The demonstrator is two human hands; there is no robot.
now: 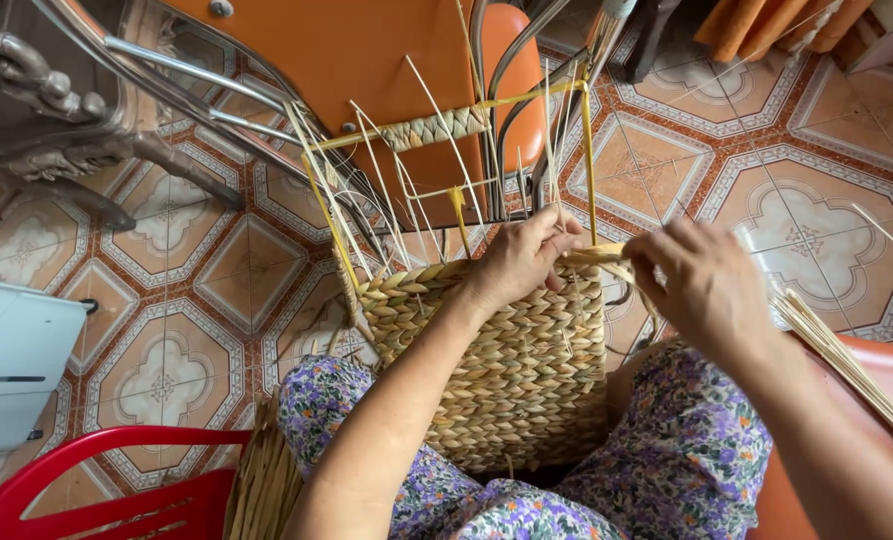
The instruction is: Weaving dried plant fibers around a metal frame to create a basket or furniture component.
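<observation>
A half-woven straw basket rests upright between my knees, its braided tan wall facing me. A yellow wire frame rises from it, with thin pale stakes sticking up around it. My left hand presses on the basket's top edge and pinches the weaving strand there. My right hand is at the right corner of the rim, fingers closed on the same flat straw strand. A short woven band spans the frame's far top bar.
An orange chair with metal legs stands just behind the basket. A bundle of loose straw lies at my right on an orange seat. A red plastic stool and a white box are at the left. The floor is patterned tile.
</observation>
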